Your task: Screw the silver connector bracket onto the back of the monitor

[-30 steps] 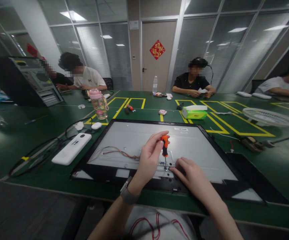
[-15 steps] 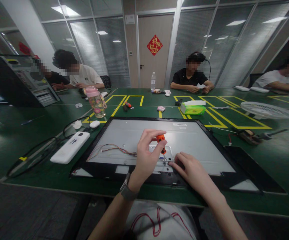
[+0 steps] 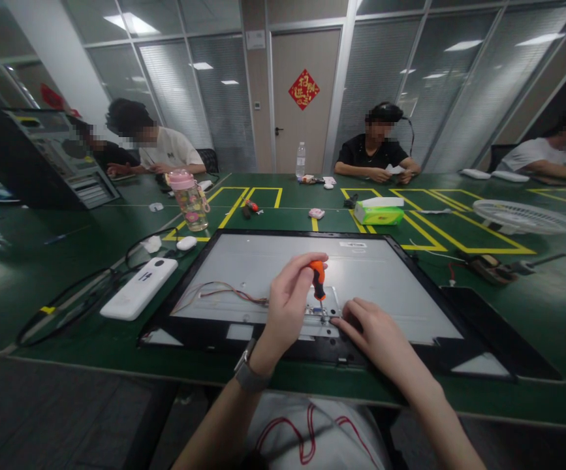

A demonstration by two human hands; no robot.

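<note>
A flat monitor panel [image 3: 390, 281] lies face down on the green table, its grey metal back up and a black frame around it. My left hand [image 3: 287, 307] is closed round the orange handle of a small screwdriver [image 3: 318, 279], held upright with its tip on a small circuit board [image 3: 329, 307] near the panel's front edge. My right hand [image 3: 373, 333] rests beside the tip, fingers curled and pressing on the panel edge next to the board. Coloured wires [image 3: 224, 292] run left from the board.
A white device [image 3: 138, 288] and black cables [image 3: 77, 294] lie left of the panel. Beyond stand a pink-lidded bottle [image 3: 189, 202], a green tissue box [image 3: 378, 212], a white fan grille [image 3: 525, 217] and an open computer case [image 3: 47, 156]. Three people sit at the far side.
My left hand turned the screwdriver handle between its fingers; the tip stays on the same spot. My right hand has kept its place. The view shifted slightly.
</note>
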